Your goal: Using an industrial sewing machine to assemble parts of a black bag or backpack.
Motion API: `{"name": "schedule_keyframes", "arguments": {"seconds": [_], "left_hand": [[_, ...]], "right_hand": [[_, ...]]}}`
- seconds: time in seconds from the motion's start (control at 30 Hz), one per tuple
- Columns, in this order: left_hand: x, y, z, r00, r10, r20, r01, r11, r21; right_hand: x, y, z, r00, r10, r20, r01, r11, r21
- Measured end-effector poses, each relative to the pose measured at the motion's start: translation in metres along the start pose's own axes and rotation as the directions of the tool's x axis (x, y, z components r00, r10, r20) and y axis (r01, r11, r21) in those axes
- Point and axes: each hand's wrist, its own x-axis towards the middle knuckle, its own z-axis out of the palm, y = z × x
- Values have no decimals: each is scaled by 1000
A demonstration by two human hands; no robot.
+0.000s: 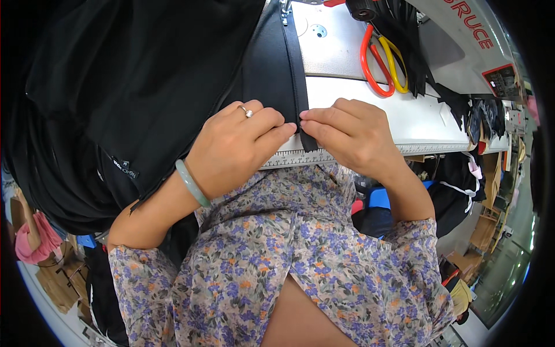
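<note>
A black zipper (293,66) runs from under the sewing machine's presser foot (284,11) down toward me along the edge of a black fabric piece (263,69). My left hand (240,141), with a ring and a pale green bangle, pinches the fabric and zipper edge near the lower end. Close against it, my right hand (350,133) pinches the zipper tape from the right side. The tape's loose end hangs below the fingertips over a ruler strip (289,158) on the table's front edge. What lies between the fingertips is partly hidden.
Black garments (121,75) are heaped at the left. Scissors (384,61) with red and yellow handles lie on the white sewing table (341,107), beside more black zipper strips (413,52). The sewing machine body (457,40) stands at upper right. Another person in pink (37,237) is at far left.
</note>
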Motion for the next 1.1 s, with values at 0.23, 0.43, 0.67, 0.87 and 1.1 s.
{"name": "schedule_keyframes", "arguments": {"seconds": [0.23, 0.43, 0.67, 0.87, 1.1], "left_hand": [[3, 1, -1, 997, 7, 82, -11, 999, 53], [-1, -4, 0, 997, 46, 57, -48, 999, 20], [-2, -5, 5, 999, 34, 11, -34, 999, 18], [-1, -4, 6, 1000, 2, -20, -2, 1000, -19], [5, 2, 4, 1000, 7, 30, -10, 995, 98]], "right_hand": [[-1, -2, 6, 994, 42, -99, -34, 997, 76], [-1, -3, 5, 995, 27, -95, -19, 997, 81], [1, -6, 0, 1000, 22, 2, -22, 999, 38], [3, -6, -5, 1000, -9, 22, 9, 1000, -15], [5, -4, -4, 999, 27, 47, -30, 998, 56]]}}
